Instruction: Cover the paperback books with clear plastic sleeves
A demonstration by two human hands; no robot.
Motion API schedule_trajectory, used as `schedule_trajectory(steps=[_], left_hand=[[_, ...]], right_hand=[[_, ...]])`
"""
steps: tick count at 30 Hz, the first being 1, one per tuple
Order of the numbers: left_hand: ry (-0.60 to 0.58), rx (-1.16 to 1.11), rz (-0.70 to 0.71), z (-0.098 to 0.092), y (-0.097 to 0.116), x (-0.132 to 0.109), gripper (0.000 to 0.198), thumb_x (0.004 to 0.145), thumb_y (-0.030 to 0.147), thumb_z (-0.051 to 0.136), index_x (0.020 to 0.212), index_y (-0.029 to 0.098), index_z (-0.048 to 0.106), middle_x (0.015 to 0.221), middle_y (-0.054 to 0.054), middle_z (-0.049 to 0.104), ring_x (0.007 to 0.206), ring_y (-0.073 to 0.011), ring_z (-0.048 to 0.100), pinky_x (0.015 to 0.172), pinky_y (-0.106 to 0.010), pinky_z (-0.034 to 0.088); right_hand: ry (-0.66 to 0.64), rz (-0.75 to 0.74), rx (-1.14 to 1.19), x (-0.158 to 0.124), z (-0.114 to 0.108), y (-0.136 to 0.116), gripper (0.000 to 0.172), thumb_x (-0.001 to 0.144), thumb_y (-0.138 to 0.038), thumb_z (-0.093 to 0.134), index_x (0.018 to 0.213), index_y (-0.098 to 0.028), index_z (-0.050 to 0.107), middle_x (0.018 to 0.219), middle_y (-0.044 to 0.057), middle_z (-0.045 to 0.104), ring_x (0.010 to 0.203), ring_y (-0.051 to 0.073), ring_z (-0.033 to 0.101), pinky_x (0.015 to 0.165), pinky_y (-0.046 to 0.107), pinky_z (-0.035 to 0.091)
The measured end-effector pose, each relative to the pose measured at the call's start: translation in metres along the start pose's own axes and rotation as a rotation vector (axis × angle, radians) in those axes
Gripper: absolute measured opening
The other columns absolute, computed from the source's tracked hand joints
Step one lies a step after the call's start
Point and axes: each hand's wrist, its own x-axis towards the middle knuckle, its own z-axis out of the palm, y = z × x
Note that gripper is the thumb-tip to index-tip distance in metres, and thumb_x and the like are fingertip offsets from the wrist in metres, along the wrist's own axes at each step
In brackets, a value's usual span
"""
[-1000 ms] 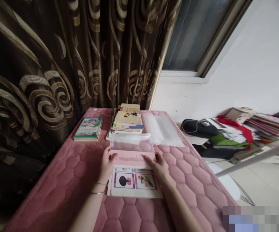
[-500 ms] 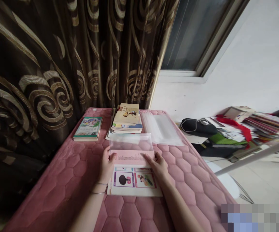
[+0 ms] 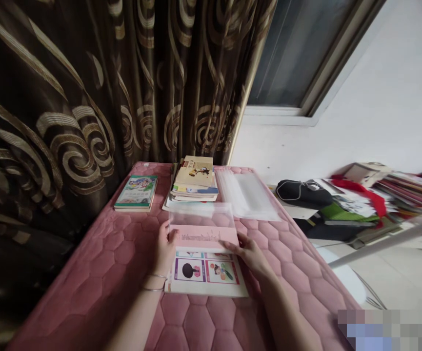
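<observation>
A book (image 3: 211, 288) with cartoon pictures lies on the pink quilted mattress in front of me, its pink printed flap (image 3: 201, 237) folded across the upper part. Beyond the flap's far edge extends a clear plastic book cover (image 3: 200, 212). My left hand (image 3: 165, 251) grips the book's left edge, thumb on top of the flap and fingers curled at the side. At the right edge, my right hand (image 3: 251, 253) is closed around the book and cover, with its thumb lying over the flap. The undersides of both grips are hidden.
Behind the book stands a stack of books (image 3: 195, 176). A green-bordered book (image 3: 136, 192) lies to its left, and clear plastic covers (image 3: 247, 195) to its right. A patterned curtain (image 3: 86, 122) borders the mattress (image 3: 97, 287); piled papers (image 3: 401, 187) sit beyond its right side.
My right hand has shifted slightly toward me along the book's right edge. The left hand keeps its hold, and the whole view has moved a little.
</observation>
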Motion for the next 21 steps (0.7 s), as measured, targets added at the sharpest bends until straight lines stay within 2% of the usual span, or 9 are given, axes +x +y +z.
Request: schedule_trajectory(steps=[5,8,10,13,14,16,18,21], left_hand=[[-0.064,0.002,0.01,-0.004,0.003,-0.003,0.05,0.075,0.035,0.065,0.12,0.02,0.049,0.1,-0.005,0.064,0.095,-0.0201,0.061,0.088,-0.033,0.045],[-0.13,-0.093,0.006,-0.004,0.004,-0.003,0.055,0.074,0.033,0.066,0.124,0.021,0.045,0.108,-0.007,0.064,0.101,-0.0214,0.061,0.092,-0.035,0.045],[-0.13,-0.123,0.011,-0.003,0.003,-0.002,0.056,0.074,0.033,0.066,0.124,0.02,0.044,0.11,-0.009,0.064,0.103,-0.0217,0.061,0.093,-0.036,0.045],[-0.113,-0.13,0.015,-0.001,0.0,-0.001,0.056,0.075,0.032,0.066,0.124,0.018,0.044,0.114,-0.011,0.063,0.106,-0.0226,0.06,0.095,-0.037,0.044],[-0.107,-0.133,0.014,-0.001,-0.001,-0.001,0.055,0.075,0.032,0.066,0.124,0.018,0.044,0.116,-0.012,0.062,0.108,-0.0229,0.059,0.096,-0.038,0.044],[-0.096,-0.139,0.013,-0.001,-0.003,-0.001,0.054,0.076,0.033,0.066,0.124,0.018,0.045,0.12,-0.013,0.06,0.111,-0.0234,0.058,0.097,-0.038,0.043],[-0.087,-0.14,0.016,-0.001,-0.004,-0.001,0.053,0.076,0.032,0.066,0.123,0.019,0.046,0.123,-0.013,0.059,0.113,-0.0233,0.057,0.099,-0.038,0.042],[-0.088,-0.128,0.026,0.0,-0.005,-0.001,0.052,0.078,0.031,0.065,0.124,0.019,0.046,0.124,-0.014,0.058,0.115,-0.0233,0.056,0.1,-0.039,0.041]], right_hand=[[0.106,0.042,0.056,0.005,0.008,0.01,0.051,0.059,-0.044,0.078,0.097,-0.012,0.066,0.081,0.007,0.071,0.074,0.025,0.067,0.068,0.038,0.055],[0.178,-0.002,-0.014,0.006,0.009,0.008,0.051,0.057,-0.045,0.078,0.095,-0.014,0.065,0.086,0.008,0.071,0.079,0.026,0.066,0.068,0.037,0.054],[0.293,-0.056,-0.117,0.006,0.008,0.003,0.049,0.053,-0.045,0.078,0.089,-0.015,0.064,0.088,0.008,0.069,0.083,0.026,0.065,0.068,0.035,0.053],[0.477,-0.085,-0.258,0.002,0.002,-0.004,0.043,0.051,-0.051,0.076,0.073,-0.018,0.059,0.079,0.007,0.065,0.074,0.023,0.062,0.059,0.032,0.051],[0.484,-0.076,-0.279,0.001,0.001,-0.006,0.042,0.052,-0.054,0.074,0.068,-0.019,0.058,0.075,0.006,0.064,0.07,0.022,0.061,0.056,0.03,0.049],[0.418,-0.058,-0.286,-0.002,-0.001,-0.008,0.041,0.058,-0.058,0.069,0.063,-0.019,0.056,0.07,0.004,0.062,0.063,0.02,0.058,0.051,0.028,0.044],[0.34,-0.061,-0.265,-0.004,0.0,-0.007,0.042,0.062,-0.06,0.066,0.06,-0.019,0.057,0.068,0.002,0.061,0.062,0.018,0.057,0.051,0.026,0.042],[0.32,-0.092,-0.233,-0.001,0.002,0.002,0.043,0.066,-0.06,0.064,0.065,-0.017,0.061,0.07,0.002,0.064,0.066,0.018,0.057,0.054,0.025,0.041]])
